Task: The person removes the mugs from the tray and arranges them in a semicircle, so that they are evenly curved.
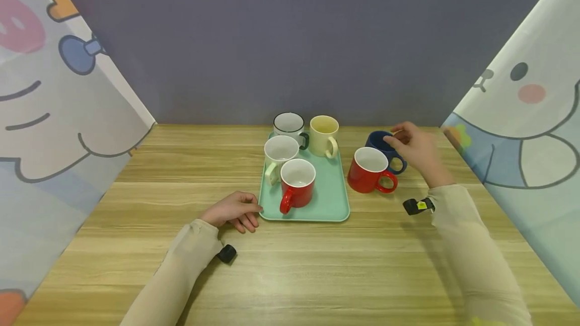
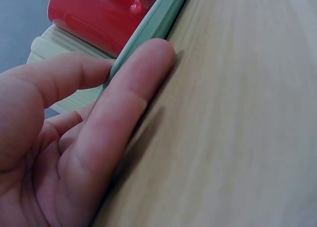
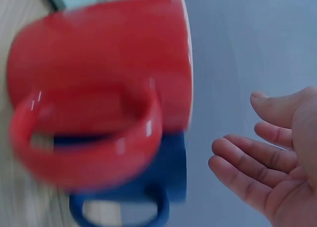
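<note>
Right grip (image 1: 414, 147), released, hovers over the blue mug (image 1: 377, 141); left grip (image 1: 233, 210) touches the green tray (image 1: 330, 185).
The blue mug stands upright on the table (image 1: 290, 275), to the right of the green tray and just behind a red mug (image 1: 364, 175); in the right wrist view, the thumb and fingers of the right grip are spread and apart from it. The left grip is relaxed also, clasping nothing, with a fingertip at the near left corner of the tray's rim. The tray carries a dark-rimmed white mug (image 1: 288, 136), a yellow mug (image 1: 321, 140), a pale mug (image 1: 277, 164) and a second red mug (image 1: 301, 194). The right wrist strap (image 1: 411, 207) bears a yellow label (image 1: 422, 205), its mark too small for reading.
</note>
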Demonstrator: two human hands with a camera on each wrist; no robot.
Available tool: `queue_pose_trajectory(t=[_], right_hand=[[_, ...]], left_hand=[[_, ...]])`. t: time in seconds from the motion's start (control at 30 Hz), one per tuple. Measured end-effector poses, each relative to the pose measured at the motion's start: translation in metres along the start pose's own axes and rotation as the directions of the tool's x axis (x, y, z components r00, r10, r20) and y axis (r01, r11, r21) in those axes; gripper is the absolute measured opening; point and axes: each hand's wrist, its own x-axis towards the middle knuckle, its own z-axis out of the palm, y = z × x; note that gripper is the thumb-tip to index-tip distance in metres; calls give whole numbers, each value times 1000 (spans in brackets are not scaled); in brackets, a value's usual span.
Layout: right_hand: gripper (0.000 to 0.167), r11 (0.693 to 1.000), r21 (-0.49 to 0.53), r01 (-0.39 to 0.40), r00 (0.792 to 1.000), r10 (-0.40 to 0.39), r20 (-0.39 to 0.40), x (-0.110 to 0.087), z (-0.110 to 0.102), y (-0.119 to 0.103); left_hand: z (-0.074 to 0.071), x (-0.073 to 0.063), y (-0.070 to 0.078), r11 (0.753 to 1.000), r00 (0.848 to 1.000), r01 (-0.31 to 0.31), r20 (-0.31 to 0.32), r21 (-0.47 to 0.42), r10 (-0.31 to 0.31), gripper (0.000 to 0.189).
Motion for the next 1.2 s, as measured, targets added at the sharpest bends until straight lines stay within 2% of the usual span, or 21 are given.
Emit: queue_pose_trajectory(t=[0.23, 0.4, 0.57, 0.7, 0.83, 1.0, 1.1, 1.2], right_hand=[[32, 998, 43, 53, 998, -54, 22, 14, 24, -21], [31, 996, 80, 48, 998, -51, 30, 25, 40, -28], [35, 996, 88, 17, 992, -28, 127, 34, 53, -39], [39, 998, 63, 30, 976, -43, 212, 44, 63, -49], [42, 1000, 3, 19, 956, -19, 291, 56, 71, -57], [39, 998, -65, -14, 916, 39, 398, 67, 77, -61], [36, 996, -93, -1, 897, 42, 440, 70, 80, -62], [32, 995, -103, 9, 894, 38, 447, 72, 83, -62]], left_hand=[[0, -1, 1, 1000, 1000, -4, 7, -3, 5, 19], [1, -2, 3, 1000, 1000, 1, 2, 3, -1, 19], [2, -2, 3, 1000, 1000, 4, -6, 3, -4, 19], [2, -3, 2, 1000, 1000, -3, -6, -3, 3, 19], [1, -4, 1, 1000, 1000, -9, -5, -5, 9, 19], [1, -3, 0, 1000, 1000, -12, -4, -6, 12, 19], [2, -4, 0, 1000, 1000, -10, -5, -6, 10, 19], [2, -4, 0, 1000, 1000, -8, -8, -2, 8, 19]])
